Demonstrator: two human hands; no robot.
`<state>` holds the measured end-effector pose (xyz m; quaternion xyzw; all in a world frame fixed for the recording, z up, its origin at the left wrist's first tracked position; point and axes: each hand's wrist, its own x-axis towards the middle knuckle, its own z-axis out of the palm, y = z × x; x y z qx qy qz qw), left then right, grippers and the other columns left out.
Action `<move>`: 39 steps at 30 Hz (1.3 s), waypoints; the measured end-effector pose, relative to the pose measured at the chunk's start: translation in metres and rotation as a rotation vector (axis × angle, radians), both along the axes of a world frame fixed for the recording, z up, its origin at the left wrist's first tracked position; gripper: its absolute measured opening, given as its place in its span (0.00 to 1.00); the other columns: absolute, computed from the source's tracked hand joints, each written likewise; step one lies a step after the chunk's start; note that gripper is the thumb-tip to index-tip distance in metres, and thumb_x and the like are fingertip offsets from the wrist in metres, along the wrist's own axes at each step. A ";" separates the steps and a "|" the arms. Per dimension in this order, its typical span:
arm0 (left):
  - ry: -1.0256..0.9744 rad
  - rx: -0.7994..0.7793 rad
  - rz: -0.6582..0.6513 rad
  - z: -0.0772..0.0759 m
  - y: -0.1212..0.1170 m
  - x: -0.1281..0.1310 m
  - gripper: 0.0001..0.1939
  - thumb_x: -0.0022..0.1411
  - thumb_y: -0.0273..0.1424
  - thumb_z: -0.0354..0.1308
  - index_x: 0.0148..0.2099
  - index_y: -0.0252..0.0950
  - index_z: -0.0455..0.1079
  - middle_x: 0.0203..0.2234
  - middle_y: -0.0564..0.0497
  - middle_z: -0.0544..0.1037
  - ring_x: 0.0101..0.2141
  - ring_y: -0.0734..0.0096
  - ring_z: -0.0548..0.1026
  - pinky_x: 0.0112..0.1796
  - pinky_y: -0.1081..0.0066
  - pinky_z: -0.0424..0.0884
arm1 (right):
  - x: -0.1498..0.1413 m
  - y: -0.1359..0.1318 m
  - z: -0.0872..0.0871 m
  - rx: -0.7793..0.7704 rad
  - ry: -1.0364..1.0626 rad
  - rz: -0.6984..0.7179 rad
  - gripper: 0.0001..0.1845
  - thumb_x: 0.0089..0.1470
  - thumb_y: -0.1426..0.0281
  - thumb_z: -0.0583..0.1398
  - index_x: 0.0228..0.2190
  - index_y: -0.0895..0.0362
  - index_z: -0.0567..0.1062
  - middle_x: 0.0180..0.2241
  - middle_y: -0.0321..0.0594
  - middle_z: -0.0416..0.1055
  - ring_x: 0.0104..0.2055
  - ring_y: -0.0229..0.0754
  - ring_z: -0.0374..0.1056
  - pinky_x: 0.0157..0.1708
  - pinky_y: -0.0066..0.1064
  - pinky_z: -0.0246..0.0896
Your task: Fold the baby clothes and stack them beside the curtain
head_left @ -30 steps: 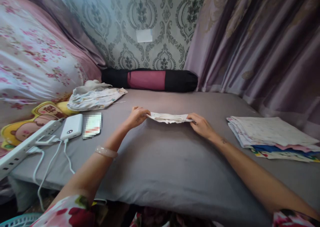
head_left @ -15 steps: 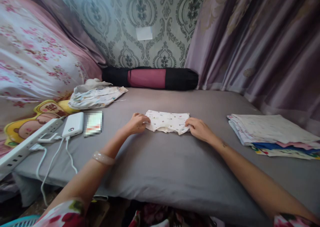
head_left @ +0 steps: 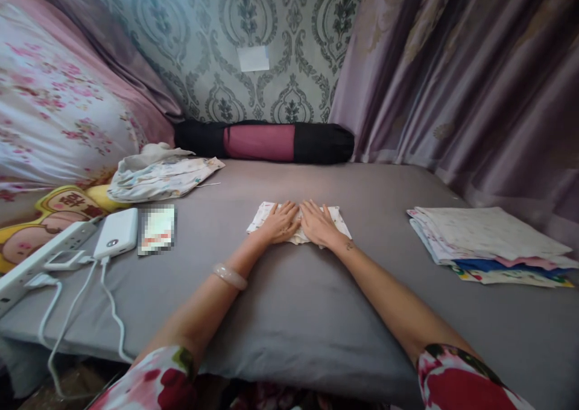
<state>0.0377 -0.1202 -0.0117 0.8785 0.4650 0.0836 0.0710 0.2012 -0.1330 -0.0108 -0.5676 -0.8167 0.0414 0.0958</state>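
Head view: cloth [head_left: 342,222], white with a small print, lies on the grey sheet [head_left: 294,304] around mid-frame, under both hands. Left hand [head_left: 281,222] and right hand [head_left: 316,222] are palm-down on it, fingers extended, clamped on nothing. Hands are just beside each other; can't tell if they touch. Risks, my read: cloth looks thin, so uneven drag from one palm could skew it or shift the top layer. Near edge looks ragged; weight on it there could set a crease. Sheet looks soft too and could ruck up if the palms push sideways. Bangle [head_left: 230,276] sits up the left forearm, clear of the cloth, so snagging seems unlikely. Position: one end of the cloth sticks out left of the left hand, the other right of the right hand, a bit of the near edge shows between the wrists, middle is covered. Fingertips reach about its far edge. Further out: folded stack [head_left: 488,235] on the right, well apart from the right hand. Left side: pixelated card [head_left: 157,230], power bank [head_left: 116,234] just beside it, then power strip [head_left: 67,241]. Loose clothes [head_left: 158,178] beyond those. Black-and-pink roll [head_left: 260,142] along the far side, by the wall.
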 end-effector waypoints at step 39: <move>0.050 0.154 0.174 -0.019 -0.009 0.001 0.29 0.71 0.38 0.31 0.67 0.28 0.54 0.65 0.39 0.56 0.66 0.57 0.51 0.63 0.50 0.45 | -0.005 -0.011 -0.014 0.081 -0.005 -0.063 0.30 0.66 0.62 0.40 0.65 0.59 0.53 0.67 0.46 0.47 0.69 0.49 0.40 0.65 0.51 0.30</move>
